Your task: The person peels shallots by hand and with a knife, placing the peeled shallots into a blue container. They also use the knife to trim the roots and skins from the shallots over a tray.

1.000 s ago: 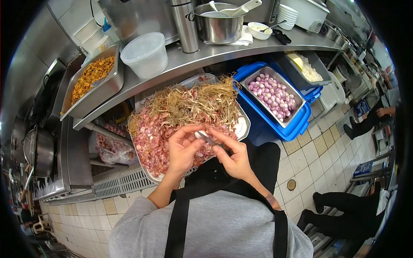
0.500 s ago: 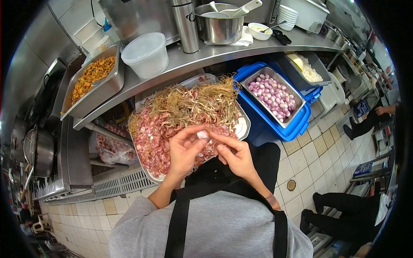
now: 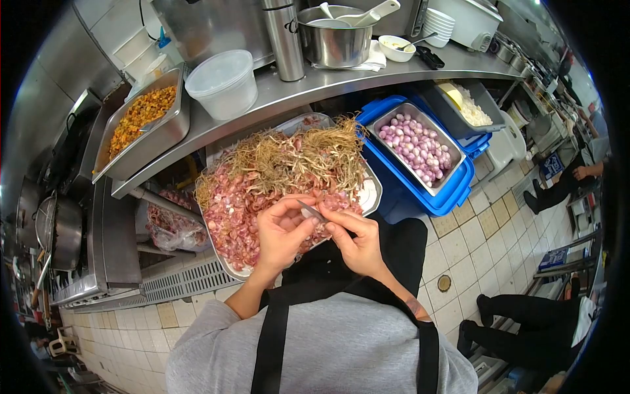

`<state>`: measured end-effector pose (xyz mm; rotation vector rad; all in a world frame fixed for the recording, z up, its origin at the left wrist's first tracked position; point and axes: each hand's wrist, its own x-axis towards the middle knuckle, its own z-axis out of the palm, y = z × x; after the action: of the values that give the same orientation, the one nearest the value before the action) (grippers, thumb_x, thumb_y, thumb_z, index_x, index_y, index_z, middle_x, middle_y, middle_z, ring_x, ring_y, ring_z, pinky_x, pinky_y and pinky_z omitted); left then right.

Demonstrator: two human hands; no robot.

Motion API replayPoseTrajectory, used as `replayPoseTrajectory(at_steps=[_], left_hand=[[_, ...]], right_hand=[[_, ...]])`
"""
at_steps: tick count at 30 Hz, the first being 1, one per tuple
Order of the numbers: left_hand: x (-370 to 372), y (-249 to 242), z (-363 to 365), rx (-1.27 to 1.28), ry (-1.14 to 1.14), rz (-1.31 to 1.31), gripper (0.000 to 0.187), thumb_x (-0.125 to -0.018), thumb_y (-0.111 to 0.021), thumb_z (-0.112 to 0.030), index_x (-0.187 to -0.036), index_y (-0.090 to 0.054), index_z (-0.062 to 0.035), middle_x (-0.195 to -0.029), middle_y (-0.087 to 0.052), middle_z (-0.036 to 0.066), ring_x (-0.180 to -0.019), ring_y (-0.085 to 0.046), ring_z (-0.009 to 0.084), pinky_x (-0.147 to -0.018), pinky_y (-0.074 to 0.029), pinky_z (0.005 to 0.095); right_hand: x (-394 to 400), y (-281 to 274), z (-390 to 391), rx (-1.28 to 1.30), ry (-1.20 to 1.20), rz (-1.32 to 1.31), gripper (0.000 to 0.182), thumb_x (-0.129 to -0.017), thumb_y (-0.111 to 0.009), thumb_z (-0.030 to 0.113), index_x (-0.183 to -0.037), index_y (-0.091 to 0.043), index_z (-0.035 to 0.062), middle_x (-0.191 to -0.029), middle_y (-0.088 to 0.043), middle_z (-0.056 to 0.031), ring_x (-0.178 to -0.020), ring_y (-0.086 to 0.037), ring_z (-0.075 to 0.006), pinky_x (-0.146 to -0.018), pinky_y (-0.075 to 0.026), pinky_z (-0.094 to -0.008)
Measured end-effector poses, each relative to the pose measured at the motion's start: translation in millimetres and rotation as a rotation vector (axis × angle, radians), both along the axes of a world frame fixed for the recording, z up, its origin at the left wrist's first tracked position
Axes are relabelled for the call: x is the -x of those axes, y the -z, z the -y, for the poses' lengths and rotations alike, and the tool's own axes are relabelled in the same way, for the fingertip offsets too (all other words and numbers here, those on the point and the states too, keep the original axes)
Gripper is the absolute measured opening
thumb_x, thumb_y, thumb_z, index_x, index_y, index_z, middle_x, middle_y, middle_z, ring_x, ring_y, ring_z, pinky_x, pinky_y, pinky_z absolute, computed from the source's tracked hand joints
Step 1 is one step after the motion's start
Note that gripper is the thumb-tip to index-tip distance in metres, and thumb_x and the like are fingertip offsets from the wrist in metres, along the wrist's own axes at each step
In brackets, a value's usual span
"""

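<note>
My left hand (image 3: 283, 233) is closed, its thumb and fingers pinching a small pale shallot (image 3: 305, 213) that is mostly hidden. From the other side my right hand (image 3: 356, 238) grips a small knife (image 3: 315, 213), whose grey blade lies against the shallot; its handle is covered by my fingers. Both hands are over the near edge of a large metal tray (image 3: 371, 197). Reddish-pink shallots and loose skins (image 3: 236, 226) fill it, with a heap of dry, stringy tops and roots (image 3: 295, 154) towards the back.
Peeled purple shallots (image 3: 417, 146) fill a metal pan on a blue lidded bin (image 3: 384, 169) to the right. Behind runs a steel counter (image 3: 275, 98) with a plastic tub (image 3: 222, 85), a pot (image 3: 335, 43) and a pan of orange diced food (image 3: 141, 118). Other people (image 3: 531, 322) stand far right.
My right hand has turned and come in closer to my left, and the knife blade now shows across the shallot. The white shallot is less visible than before. The tray has not moved.
</note>
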<state>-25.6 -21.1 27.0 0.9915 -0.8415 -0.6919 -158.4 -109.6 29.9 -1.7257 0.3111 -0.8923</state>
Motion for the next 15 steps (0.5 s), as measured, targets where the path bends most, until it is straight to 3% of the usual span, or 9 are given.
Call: replayPoseTrajectory(at_steps=[1, 4, 7, 10, 15], left_hand=[[-2.3, 1.9, 0.1, 0.005, 0.013, 0.001, 0.029, -0.076, -0.058, 0.015, -0.104, -0.055, 0.0072, -0.114, -0.054, 0.014, -0.106, -0.055, 0.02, -0.09, -0.048, 0.0307], [-7.3, 3.3, -0.5, -0.014, 0.046, -0.012, 0.034, -0.076, -0.059, 0.014, -0.109, -0.055, 0.0069, -0.115, -0.055, 0.015, -0.105, -0.056, 0.0205, -0.09, -0.047, 0.0313], [-7.2, -2.4, -2.9, -0.063, 0.072, -0.07, 0.039, -0.076, -0.06, 0.012, -0.115, -0.052, 0.0065, -0.115, -0.056, 0.016, -0.105, -0.057, 0.0206, -0.091, -0.047, 0.0317], [-7.9, -1.2, -2.8, -0.044, 0.101, -0.113, 0.043, -0.077, -0.061, 0.011, -0.118, -0.05, 0.0062, -0.115, -0.058, 0.016, -0.105, -0.057, 0.0205, -0.091, -0.047, 0.0319], [-8.2, 1.3, -1.4, -0.03, 0.115, -0.128, 0.044, -0.077, -0.061, 0.009, -0.119, -0.05, 0.0047, -0.115, -0.057, 0.016, -0.105, -0.057, 0.0207, -0.091, -0.047, 0.032]], right_hand=[[-0.3, 2.1, 0.9, -0.004, -0.003, 0.018, 0.029, -0.084, -0.059, 0.002, -0.112, -0.061, 0.0016, -0.077, -0.063, -0.008, -0.062, -0.054, -0.0118, -0.059, -0.044, -0.0233], [3.4, 10.9, 4.2, -0.45, -0.198, 0.024, 0.026, -0.088, -0.056, 0.006, -0.114, -0.06, 0.0024, -0.074, -0.06, -0.005, -0.055, -0.047, -0.0079, -0.05, -0.037, -0.0192], [2.5, 14.7, 11.5, -0.714, -0.354, 0.144, 0.026, -0.091, -0.053, 0.009, -0.116, -0.058, 0.0029, -0.073, -0.056, -0.0028, -0.051, -0.041, -0.0054, -0.045, -0.03, -0.0171], [3.2, 16.8, 13.0, -0.831, -0.391, 0.177, 0.026, -0.092, -0.051, 0.01, -0.116, -0.057, 0.0019, -0.073, -0.055, -0.0036, -0.051, -0.04, -0.0054, -0.044, -0.031, -0.018], [-2.0, 17.1, 12.2, -0.704, -0.194, 0.19, 0.023, -0.092, -0.05, 0.009, -0.113, -0.058, 0.0025, -0.075, -0.055, -0.0069, -0.05, -0.041, -0.0071, -0.042, -0.03, -0.0179]])
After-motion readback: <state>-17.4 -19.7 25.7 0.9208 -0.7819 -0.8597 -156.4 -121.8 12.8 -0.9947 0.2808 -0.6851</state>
